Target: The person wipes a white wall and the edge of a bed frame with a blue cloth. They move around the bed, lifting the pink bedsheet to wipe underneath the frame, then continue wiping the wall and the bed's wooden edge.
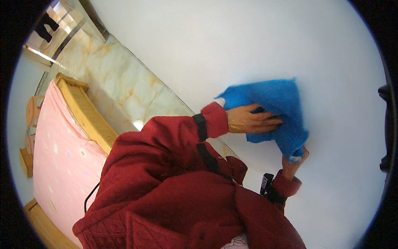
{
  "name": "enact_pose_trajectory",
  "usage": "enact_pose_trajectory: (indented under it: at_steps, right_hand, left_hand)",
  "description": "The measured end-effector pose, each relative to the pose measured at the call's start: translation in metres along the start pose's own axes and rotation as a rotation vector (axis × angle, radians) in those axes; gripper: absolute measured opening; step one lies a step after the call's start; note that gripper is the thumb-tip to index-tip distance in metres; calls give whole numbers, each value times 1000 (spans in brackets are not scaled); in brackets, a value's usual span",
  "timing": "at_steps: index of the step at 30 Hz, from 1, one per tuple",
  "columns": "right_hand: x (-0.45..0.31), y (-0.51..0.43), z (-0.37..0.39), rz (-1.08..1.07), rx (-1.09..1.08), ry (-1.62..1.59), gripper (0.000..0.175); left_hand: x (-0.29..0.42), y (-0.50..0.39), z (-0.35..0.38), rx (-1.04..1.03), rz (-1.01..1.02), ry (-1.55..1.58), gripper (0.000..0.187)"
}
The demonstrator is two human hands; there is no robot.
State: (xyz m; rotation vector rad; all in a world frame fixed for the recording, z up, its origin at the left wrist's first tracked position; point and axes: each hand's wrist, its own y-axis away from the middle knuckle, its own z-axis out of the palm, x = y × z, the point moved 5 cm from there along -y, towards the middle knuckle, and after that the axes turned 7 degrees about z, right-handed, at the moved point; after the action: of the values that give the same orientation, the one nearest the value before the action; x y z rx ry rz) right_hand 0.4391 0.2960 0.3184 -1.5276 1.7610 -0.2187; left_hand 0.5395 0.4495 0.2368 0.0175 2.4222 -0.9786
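A piece of blue cloth (264,96), creased and folded over, is spread in front of the white wall (264,46). My left hand (255,119) lies across its middle, fingers pointing right, with a dark fold of cloth by the thumb side. The lower right end of the cloth is bunched in my right hand (300,157), whose fingers are mostly hidden behind it. A small whitish patch shows there. Both arms wear dark red sleeves (214,119) with black bands, and a black device (266,183) with white markings sits at my right wrist.
A bed with a pink floral sheet (65,155) and a yellow wooden frame (90,112) stands to the left. Marble-patterned floor tiles (124,77) run between bed and wall. Dark trousers (46,26) show at the far upper left. A black cable (90,197) hangs beside my coat.
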Motion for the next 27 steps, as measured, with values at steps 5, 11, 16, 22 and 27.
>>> enact_pose_trajectory:
  at_steps: [5,11,16,22,27]
  right_hand:
    - [8,-2,10,414,-172,-149,11]
    - [-9,-8,14,551,-224,-255,13]
    - [-8,-6,16,543,-249,-227,12]
    - [-13,-7,17,339,-273,-104,9]
    - [-8,-4,19,221,-290,-100,8]
  left_hand:
    - [-88,46,-5,246,-572,120,60]
    - [-195,184,-20,753,-1673,97,46]
    - [-157,242,40,853,-1811,314,37]
    - [-3,220,142,715,-2067,737,41]
    - [30,187,152,962,-2284,1153,53]
